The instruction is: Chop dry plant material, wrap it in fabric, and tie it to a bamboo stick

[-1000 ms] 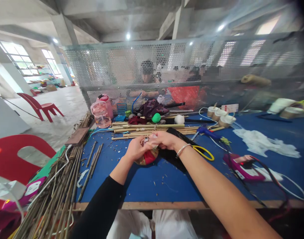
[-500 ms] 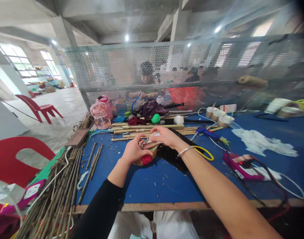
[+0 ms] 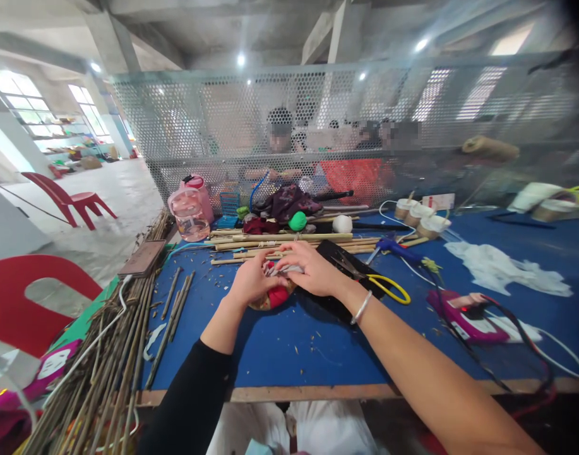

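Spread before me on a blue surface (image 3: 270,354): pale sticks (image 3: 282,238), a pinkish bottle (image 3: 189,218), a blue glue gun (image 3: 399,248), a black sheet (image 3: 329,304) with yellow-handled scissors (image 3: 372,277) partly over it, crumpled white material (image 3: 504,268), a magenta box (image 3: 476,326) and, to my left, dark twigs (image 3: 179,316)

A craft workshop is indicated. A perforated metal screen (image 3: 185,126) is mounted behind the blue desk (image 3: 270,360). Scissors (image 3: 369,276) and cut sticks (image 3: 317,238) are laid on the desk; long twigs (image 3: 112,344) are heaped along its left edge. Loaded shelves (image 3: 64,135) are placed far left of the desk, and concrete beams (image 3: 317,38) are exposed beyond it.
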`<state>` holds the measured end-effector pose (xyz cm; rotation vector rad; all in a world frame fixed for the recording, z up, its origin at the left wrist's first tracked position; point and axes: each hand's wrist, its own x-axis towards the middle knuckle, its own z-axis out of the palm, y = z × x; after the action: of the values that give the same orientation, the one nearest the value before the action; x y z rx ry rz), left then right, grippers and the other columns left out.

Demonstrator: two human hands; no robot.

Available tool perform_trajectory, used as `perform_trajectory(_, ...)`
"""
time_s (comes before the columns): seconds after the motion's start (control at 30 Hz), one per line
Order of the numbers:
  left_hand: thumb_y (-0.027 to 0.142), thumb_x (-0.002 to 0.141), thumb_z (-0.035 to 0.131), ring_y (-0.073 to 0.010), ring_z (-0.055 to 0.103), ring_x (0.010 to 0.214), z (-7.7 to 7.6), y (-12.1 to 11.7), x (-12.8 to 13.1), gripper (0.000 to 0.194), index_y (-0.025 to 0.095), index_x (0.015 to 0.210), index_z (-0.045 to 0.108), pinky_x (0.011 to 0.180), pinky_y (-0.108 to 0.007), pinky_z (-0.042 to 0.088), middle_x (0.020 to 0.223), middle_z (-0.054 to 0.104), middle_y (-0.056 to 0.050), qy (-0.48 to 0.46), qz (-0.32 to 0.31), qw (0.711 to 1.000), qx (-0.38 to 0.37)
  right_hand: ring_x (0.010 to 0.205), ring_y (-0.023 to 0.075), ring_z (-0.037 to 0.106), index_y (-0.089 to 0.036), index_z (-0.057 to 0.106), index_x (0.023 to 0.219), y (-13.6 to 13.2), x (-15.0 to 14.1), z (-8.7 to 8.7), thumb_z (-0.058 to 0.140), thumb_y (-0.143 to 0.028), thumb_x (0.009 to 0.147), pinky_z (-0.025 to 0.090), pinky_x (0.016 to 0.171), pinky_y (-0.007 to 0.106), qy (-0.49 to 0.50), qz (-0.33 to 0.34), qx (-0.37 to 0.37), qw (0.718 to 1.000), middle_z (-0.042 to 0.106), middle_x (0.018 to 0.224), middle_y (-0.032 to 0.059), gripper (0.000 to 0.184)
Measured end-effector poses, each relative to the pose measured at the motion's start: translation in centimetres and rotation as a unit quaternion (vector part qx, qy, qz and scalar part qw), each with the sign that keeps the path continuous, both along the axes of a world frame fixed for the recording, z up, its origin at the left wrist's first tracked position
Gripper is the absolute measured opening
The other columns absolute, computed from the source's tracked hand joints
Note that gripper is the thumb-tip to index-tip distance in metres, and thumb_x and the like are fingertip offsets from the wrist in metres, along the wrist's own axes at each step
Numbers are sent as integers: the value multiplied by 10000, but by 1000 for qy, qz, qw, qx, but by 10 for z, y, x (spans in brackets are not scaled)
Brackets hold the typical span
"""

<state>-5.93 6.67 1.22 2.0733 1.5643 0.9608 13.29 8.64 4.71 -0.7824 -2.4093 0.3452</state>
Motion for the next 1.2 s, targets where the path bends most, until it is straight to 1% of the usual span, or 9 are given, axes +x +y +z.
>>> perform_trajectory(0.1, 544, 639, 753, -246, 645, 849, -1, 0, -1, 781, 191, 1290, 507, 749, -323, 466, 901, 691, -59, -11, -9, 1000, -2, 1160, 266, 501, -235, 741, 896, 3, -8, -6, 619, -152, 778, 357, 1020, 459, -28, 4, -21, 999, 589, 1201, 96, 189)
perform_trajectory(0.23, 494, 606, 791, -239, 621, 905, -3, 1, -2, 796, 179, 1283, 514, 810, -330, 459, 968, 681, -67, -35, -6, 999, -1, 822, 191, 588, -178, 722, 756, 17, -9, -15, 604, -264, 813, 444, 798, 332, -4, -99, -117, 988, 674, 872, 66, 157)
perform_trajectory(0.3, 442, 672, 754, -206, 611, 841, -4, 1, -2, 678, 180, 1257, 531, 776, -301, 454, 911, 673, -43, -55, 1, 998, 9, 627, 143, 530, -161, 701, 706, 21, -4, -16, 583, -284, 802, 411, 638, 270, -19, -136, -201, 970, 634, 657, 15, 196)
perform_trajectory(0.4, 341, 832, 587, -147, 558, 678, -6, 1, -1, 396, 184, 1194, 565, 665, -248, 418, 746, 621, 3, -88, 14, 995, 36, 527, 118, 457, -158, 686, 676, 22, 3, -13, 562, -305, 788, 361, 557, 244, -60, -93, -285, 952, 555, 534, -27, 223)
perform_trajectory(0.6, 268, 897, 437, -128, 527, 609, -9, 1, 2, 331, 178, 1165, 609, 623, -222, 388, 677, 602, 8, -121, 56, 989, 61, 996, 207, 586, -190, 732, 717, 19, -2, -4, 671, -223, 703, 397, 929, 324, -26, -8, -136, 990, 633, 1098, 66, 71)
perform_trajectory(0.77, 279, 906, 437, -139, 579, 692, -12, 2, 2, 384, 195, 1253, 579, 678, -228, 415, 825, 681, -24, -113, 13, 991, 68, 723, 173, 597, -189, 735, 734, 31, -19, -11, 600, -220, 775, 430, 720, 294, -53, -95, -153, 982, 659, 750, 32, 145)
perform_trajectory(0.9, 274, 916, 413, -143, 566, 646, -13, 1, 2, 401, 189, 1283, 553, 643, -233, 406, 745, 662, -18, -101, 22, 992, 71, 672, 143, 572, -180, 710, 749, 37, -23, -13, 670, -209, 702, 408, 645, 250, -11, -77, -180, 981, 645, 707, 1, 69)
perform_trajectory(1.07, 269, 916, 422, -155, 610, 709, -12, 0, 3, 385, 188, 1262, 568, 701, -246, 441, 801, 689, -36, -98, 22, 992, 72, 538, 114, 538, -170, 639, 929, 38, -3, -14, 672, -491, 740, 399, 484, 211, 52, -183, -357, 915, 626, 655, -5, 373)
perform_trajectory(1.2, 301, 922, 427, -180, 648, 826, -12, 1, 2, 356, 206, 1222, 594, 768, -270, 461, 942, 716, -56, -90, 8, 994, 64, 366, 72, 402, -188, 575, 845, 34, 4, -12, 683, -454, 718, 287, 350, 178, 86, -181, -472, 859, 492, 480, -70, 314)
